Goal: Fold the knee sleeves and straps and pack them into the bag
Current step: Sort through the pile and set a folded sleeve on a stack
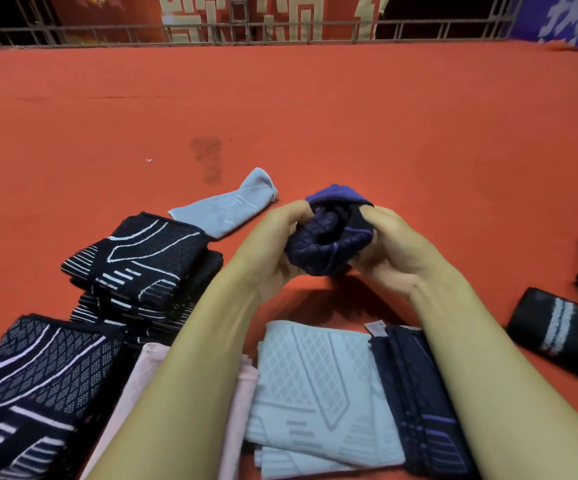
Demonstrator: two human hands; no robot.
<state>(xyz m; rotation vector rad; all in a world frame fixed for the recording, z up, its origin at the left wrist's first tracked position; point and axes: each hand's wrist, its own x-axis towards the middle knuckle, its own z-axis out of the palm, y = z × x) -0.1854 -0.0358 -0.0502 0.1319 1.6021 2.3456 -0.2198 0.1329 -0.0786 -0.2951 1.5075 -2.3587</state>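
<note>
Red carpet [315,109] | left hand [273,247], right hand [395,251]: both grip purple knee sleeve [325,244] | align edges, press fold flat before stacking.

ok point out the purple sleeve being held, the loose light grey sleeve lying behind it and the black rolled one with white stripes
purple knee sleeve [325,251]: head view, on its dark patterned front between both hands
light grey knee sleeve [225,209]: head view, mid-body
black rolled sleeve [554,329]: head view, on its white stripes

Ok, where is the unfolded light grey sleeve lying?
In the head view, the light grey sleeve lies on the red mat, centre-left, beyond the black-and-white stack and left of the hands.
</note>
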